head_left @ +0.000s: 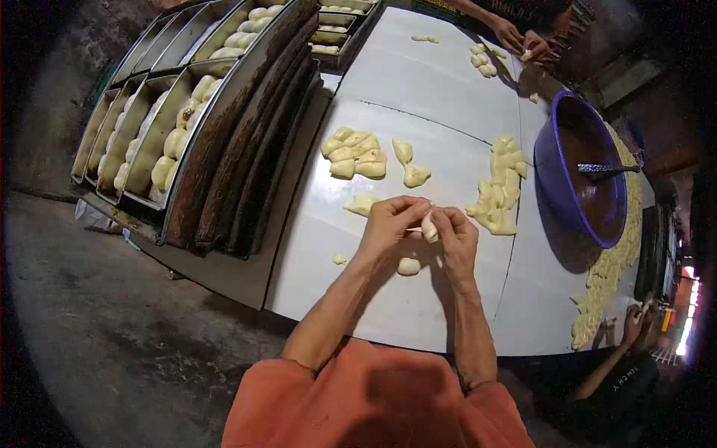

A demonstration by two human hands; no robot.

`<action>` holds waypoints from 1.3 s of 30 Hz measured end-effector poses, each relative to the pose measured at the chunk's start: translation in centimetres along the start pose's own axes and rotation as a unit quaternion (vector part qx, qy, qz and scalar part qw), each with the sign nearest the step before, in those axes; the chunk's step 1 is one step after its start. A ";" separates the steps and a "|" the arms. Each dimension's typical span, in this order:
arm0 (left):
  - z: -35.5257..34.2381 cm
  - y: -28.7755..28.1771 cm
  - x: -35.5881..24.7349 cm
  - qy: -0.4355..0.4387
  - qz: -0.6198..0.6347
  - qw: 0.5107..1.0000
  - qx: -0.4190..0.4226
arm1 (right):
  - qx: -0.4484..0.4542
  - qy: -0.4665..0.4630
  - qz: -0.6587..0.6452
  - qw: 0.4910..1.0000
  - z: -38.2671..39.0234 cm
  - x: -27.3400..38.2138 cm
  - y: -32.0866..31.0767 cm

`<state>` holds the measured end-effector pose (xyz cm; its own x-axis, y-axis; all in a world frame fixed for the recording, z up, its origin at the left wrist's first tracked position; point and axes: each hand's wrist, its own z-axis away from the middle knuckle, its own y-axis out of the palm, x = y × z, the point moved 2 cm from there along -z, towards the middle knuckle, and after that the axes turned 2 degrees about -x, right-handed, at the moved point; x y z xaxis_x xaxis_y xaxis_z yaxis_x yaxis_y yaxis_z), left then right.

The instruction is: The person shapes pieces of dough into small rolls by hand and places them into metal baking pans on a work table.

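Observation:
Between my two hands a small piece of pale dough (429, 228) is pinched over the white table (314, 246). My left hand (393, 224) grips its left side with thumb and fingers. My right hand (455, 237) closes on its right side. Just below them a rounded dough ball (408, 266) rests on the table. A flat dough piece (361, 204) lies partly behind my left hand, and a tiny scrap (339, 259) is farther left. Beyond my hands are a cluster of cut dough pieces (355, 154) and a twisted piece (411, 163).
Stacked metal pans (175, 123) with dough balls stand at the left. A dough strip (499, 187) lies right of my hands. Past it is a purple basin (549, 175) with a utensil, beside a long dough mass (612, 261). Other people's hands (523, 41) work at the far edge and lower right.

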<state>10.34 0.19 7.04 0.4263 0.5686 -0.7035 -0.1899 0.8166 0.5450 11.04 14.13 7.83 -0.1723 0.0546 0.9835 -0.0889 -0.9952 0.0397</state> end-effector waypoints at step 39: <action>5.4 -2.9 1.9 0.244 -0.566 0.782 0.086 | 0.131 -0.091 0.301 0.940 3.2 -2.7 -1.8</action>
<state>16.42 -1.69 6.57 -0.1618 -0.5064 -0.8470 0.2038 0.8227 -0.5308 14.79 15.51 5.62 0.0584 -0.5166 0.8542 0.2208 -0.8278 -0.5157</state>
